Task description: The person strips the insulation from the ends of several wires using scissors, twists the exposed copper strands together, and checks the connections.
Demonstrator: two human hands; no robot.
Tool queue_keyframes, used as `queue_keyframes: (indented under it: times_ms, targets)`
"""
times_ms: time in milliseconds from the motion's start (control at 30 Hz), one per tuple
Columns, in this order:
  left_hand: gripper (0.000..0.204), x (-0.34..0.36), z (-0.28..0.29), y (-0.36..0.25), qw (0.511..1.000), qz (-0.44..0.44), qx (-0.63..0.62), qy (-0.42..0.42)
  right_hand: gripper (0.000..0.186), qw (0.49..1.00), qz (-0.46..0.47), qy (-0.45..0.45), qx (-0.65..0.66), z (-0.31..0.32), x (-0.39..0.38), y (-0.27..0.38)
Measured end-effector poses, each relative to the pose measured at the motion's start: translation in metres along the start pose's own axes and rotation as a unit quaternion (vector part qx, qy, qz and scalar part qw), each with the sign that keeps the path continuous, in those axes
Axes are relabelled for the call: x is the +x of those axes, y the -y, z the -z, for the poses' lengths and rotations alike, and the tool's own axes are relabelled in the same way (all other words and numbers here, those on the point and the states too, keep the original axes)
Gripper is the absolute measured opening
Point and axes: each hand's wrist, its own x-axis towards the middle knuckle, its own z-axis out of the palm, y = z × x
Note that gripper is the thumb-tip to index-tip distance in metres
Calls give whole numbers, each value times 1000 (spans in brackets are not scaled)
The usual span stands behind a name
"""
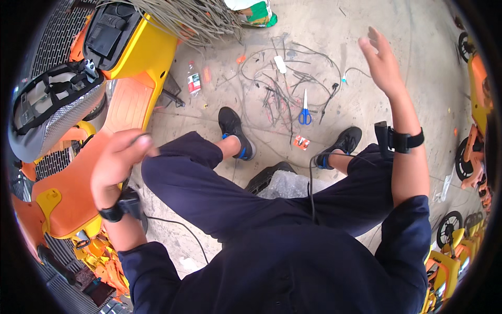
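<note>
Navy shirt (282, 267) nearest; right hand (385, 67) spread, left hand (114, 165) I can't tell; between them, scissors (305, 110) lie lengthwise, blades pointing away.

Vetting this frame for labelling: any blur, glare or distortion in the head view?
Head view: fisheye curvature toward the black rim; head view: bright, diffuse light on the pale grey concrete floor, shadows soft; head view: bare left hand slightly soft, blue-handled metal scissors readable.
</note>
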Motion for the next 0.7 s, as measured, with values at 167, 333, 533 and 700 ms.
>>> queue_keyframes:
  times_ms: [167,333,533,700]
  targets:
    - [26,60,-95,-26,958,-219,179,44,44,983,136,70,-98,-15,-22,48]
    - [26,85,-168,-27,941,-293,132,106,50,923,131,329,152,-73,-114,101]
    - [35,102,-170,-13,964,-247,-23,97,32,905,-53,397,144,-80,-125,76]
    - [47,111,-136,-17,857,-260,-429,115,17,939,12,342,5,-56,-88,49]
